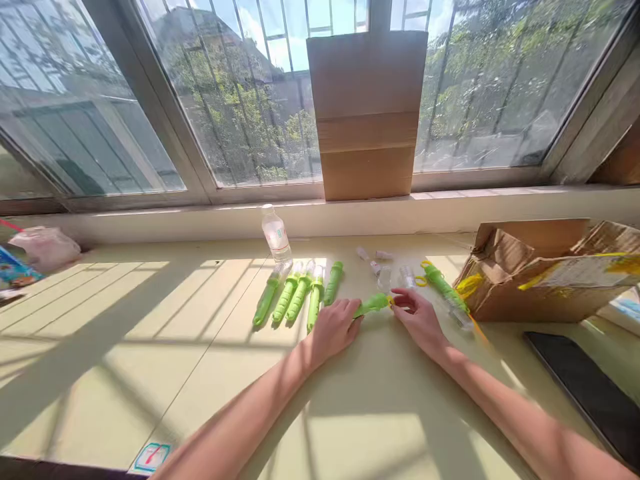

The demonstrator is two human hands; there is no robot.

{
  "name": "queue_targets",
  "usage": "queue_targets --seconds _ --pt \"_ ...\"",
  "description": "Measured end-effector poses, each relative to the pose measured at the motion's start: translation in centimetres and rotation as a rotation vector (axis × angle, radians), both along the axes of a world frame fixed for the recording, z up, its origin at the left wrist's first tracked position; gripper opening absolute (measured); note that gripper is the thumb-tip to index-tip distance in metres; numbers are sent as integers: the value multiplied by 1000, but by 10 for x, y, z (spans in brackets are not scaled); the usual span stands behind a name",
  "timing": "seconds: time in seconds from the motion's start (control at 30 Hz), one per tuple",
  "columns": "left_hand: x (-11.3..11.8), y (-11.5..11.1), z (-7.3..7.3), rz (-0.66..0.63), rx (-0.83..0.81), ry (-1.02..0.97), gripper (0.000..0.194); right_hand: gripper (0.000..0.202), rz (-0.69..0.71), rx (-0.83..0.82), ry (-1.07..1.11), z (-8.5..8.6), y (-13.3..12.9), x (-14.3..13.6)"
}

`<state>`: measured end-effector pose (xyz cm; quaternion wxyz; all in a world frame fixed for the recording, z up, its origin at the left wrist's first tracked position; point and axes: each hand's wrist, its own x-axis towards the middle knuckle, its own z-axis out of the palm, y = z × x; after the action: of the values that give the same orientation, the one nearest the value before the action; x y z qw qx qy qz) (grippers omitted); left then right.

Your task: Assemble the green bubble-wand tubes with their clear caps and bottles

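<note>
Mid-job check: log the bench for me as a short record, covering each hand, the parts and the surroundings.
Left hand: left hand holds a green tube
Right hand: right hand has fingertips at the yellow piece on that tube's end; firmness of grip unclear
Left group: five green tubes side by side
Beyond the hands: small clear plastic parts
Right of parts: another green tube, beside the open cardboard box
Bottle: clear bottle upright, behind the group
Near right: dark flat object

Left of brown cardboard box (530, 297), green plastic tube (373, 305): one end hidden by left hand (336, 323); box cropped right
</note>
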<state>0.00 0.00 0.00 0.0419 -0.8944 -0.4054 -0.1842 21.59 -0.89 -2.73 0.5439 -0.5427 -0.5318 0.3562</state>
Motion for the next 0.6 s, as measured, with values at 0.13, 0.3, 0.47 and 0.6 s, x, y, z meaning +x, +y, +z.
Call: queue_targets --seconds 0.13,0.3,0.47,0.6 --pt "2 -1 1 -24 -2 17 22 40 12 -55 107 -3 4 8" --pt "4 0 1 -28 17 23 21 39 42 -49 154 -3 4 9" --pt "4 0 2 -53 36 40 20 38 52 -23 180 1 1 6" --pt "4 0 0 -48 37 3 20 35 -13 15 234 1 0 5"
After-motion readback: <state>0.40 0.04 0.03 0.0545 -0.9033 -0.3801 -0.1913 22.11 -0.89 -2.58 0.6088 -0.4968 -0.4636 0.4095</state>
